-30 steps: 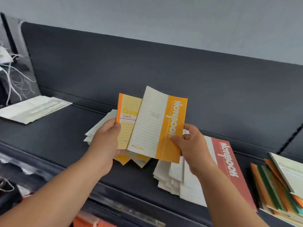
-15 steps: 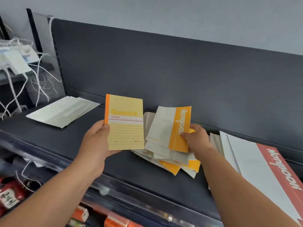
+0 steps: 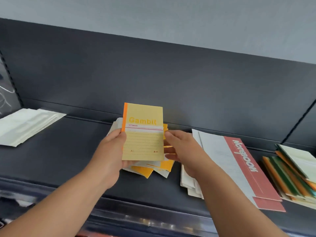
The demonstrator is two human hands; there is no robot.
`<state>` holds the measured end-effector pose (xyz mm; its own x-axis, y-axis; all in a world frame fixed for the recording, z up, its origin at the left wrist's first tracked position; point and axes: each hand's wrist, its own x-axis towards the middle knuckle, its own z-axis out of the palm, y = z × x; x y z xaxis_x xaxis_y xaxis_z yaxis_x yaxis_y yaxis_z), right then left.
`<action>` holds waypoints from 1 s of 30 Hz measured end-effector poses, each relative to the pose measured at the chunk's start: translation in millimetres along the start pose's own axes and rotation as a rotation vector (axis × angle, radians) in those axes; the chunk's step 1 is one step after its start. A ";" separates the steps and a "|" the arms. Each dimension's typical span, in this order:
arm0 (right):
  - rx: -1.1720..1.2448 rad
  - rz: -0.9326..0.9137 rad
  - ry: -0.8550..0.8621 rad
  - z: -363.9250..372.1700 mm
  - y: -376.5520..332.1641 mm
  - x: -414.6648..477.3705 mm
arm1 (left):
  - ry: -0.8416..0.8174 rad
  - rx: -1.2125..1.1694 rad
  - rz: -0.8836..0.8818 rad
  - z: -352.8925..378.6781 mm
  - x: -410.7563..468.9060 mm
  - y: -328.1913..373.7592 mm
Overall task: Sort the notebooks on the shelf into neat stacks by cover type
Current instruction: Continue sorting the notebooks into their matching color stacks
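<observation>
your left hand [image 3: 111,147] pinched the gambit notebook [image 3: 142,134] by its left edge; right hand [image 3: 179,147] sat at the right edge, grip unclear. best next was landing it square on matching covers.

Dark grey shelf [image 3: 68,159], matching back panel [image 3: 153,74], pale wall [image 3: 153,14] above; blurred, perhaps metallic, front rail [image 3: 150,221].

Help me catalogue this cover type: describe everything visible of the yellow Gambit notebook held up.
The Gambit notebook is a pale-yellow, paper-covered book with an orange spine strip down its left edge, "Gambit" in deeper yellow, a red "NOTEBOOK" line and ruled lines below. Closed and upright, cover facing the camera, it is held above a messy pile of notebooks on the shelf. The left hand grips its lower left edge, thumb on the cover; the right hand touches its right edge with the thumb.
</observation>
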<state>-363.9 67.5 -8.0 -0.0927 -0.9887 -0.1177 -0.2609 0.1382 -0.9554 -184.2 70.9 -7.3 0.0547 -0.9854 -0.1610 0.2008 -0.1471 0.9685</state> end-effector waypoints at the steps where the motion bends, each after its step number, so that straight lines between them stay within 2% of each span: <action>1: 0.047 0.001 -0.020 -11.3 3.5 -6.4 | -0.025 0.006 -0.001 14.5 -2.6 -1.6; 4: 0.109 -0.022 0.035 -52.2 14.8 -26.1 | -0.125 0.053 -0.007 61.6 -10.3 -10.2; 9: 0.073 0.029 0.204 -128.0 40.5 -49.2 | -0.270 0.131 -0.006 141.7 -26.5 -28.7; 16: 0.057 0.026 0.404 -242.2 73.2 -80.7 | -0.415 0.324 0.145 236.9 -51.2 -56.8; 19: 0.003 0.051 0.528 -295.9 82.5 -89.5 | -0.431 0.451 0.231 261.6 -56.9 -67.8; 23: -0.058 0.137 0.634 -354.1 98.6 -97.9 | -0.463 0.779 0.401 280.2 -62.1 -81.6; 30: -0.409 0.219 0.766 -378.8 130.0 -90.1 | -0.404 1.123 0.591 291.2 -64.6 -94.9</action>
<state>-753.4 196.5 -19.1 -0.7587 -0.6480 0.0669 -0.4703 0.4738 -0.7445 -491.6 123.8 -33.6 -0.4778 -0.8523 0.2126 -0.6735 0.5108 0.5343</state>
